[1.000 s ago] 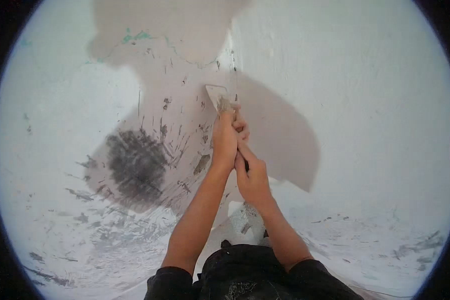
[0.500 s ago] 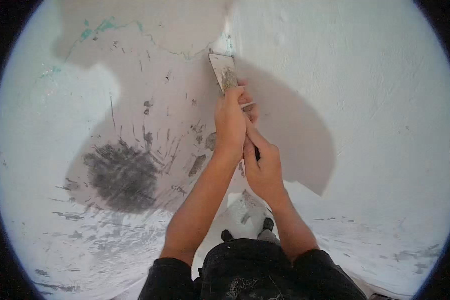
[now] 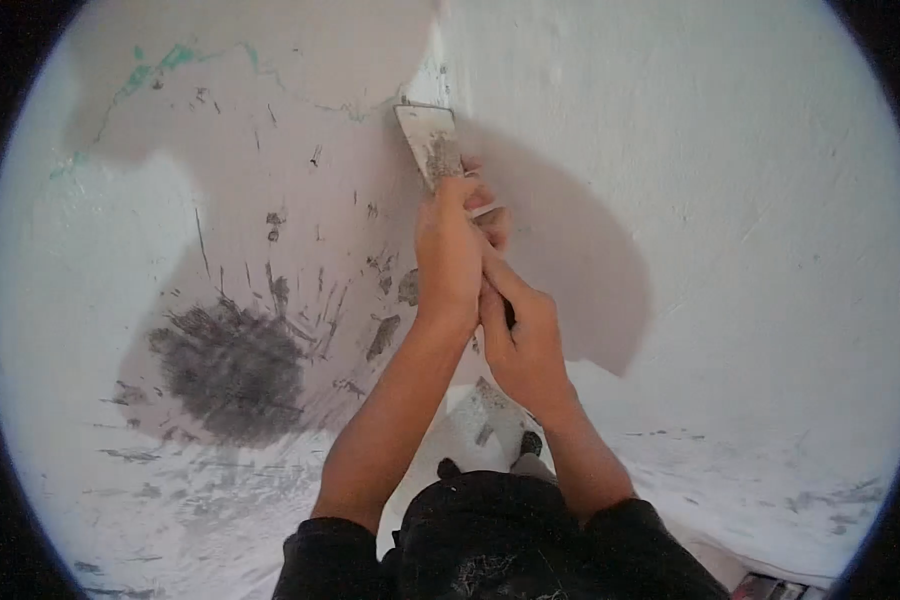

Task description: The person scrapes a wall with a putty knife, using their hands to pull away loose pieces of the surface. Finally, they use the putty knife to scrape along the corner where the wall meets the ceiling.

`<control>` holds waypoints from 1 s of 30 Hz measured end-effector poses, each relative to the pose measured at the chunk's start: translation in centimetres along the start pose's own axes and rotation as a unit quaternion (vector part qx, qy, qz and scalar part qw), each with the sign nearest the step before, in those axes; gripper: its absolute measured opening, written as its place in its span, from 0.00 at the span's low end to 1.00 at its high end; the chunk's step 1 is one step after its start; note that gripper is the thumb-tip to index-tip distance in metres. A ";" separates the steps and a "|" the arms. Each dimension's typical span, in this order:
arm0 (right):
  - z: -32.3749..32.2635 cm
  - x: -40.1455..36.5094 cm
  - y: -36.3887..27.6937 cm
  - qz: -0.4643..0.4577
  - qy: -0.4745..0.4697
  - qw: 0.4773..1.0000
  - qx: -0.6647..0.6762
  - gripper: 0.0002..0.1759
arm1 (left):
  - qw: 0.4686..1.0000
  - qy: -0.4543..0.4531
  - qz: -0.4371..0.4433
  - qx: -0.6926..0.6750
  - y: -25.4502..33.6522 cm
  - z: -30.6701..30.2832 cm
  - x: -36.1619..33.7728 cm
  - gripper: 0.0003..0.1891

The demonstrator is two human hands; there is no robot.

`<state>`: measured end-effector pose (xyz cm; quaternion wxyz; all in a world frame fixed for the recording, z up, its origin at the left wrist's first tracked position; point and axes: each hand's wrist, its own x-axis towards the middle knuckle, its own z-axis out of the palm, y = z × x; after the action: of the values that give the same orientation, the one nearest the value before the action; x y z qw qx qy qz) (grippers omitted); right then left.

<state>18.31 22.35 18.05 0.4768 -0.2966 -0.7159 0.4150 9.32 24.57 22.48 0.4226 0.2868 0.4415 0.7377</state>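
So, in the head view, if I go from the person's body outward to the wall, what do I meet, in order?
Dark clothing → right hand, low on the handle → left hand, just below the blade → scraper blade → wall corner.

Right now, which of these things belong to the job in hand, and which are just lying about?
In use:
- scraper, gripped by both the left hand and the right hand
- wall corner, where the blade sits

Lying about:
- dark patch on the left wall, untouched
- flat item at the bottom right edge, too cut off to identify
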 end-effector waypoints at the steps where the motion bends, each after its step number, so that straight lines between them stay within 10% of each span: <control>1: -0.2 -0.3 0.3 -0.004 -0.004 1.000 -0.004 0.25 | 1.000 0.002 0.004 -0.006 -0.3 -0.1 -0.3 0.18; 30: -1.5 0.4 1.1 -0.041 0.004 0.999 -0.012 0.26 | 0.994 0.062 -0.042 -0.074 -0.3 1.8 0.0 0.16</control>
<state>19.59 23.67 17.56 0.4929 -0.2743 -0.7303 0.3854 10.87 25.38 22.97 0.4451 0.1901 0.4229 0.7661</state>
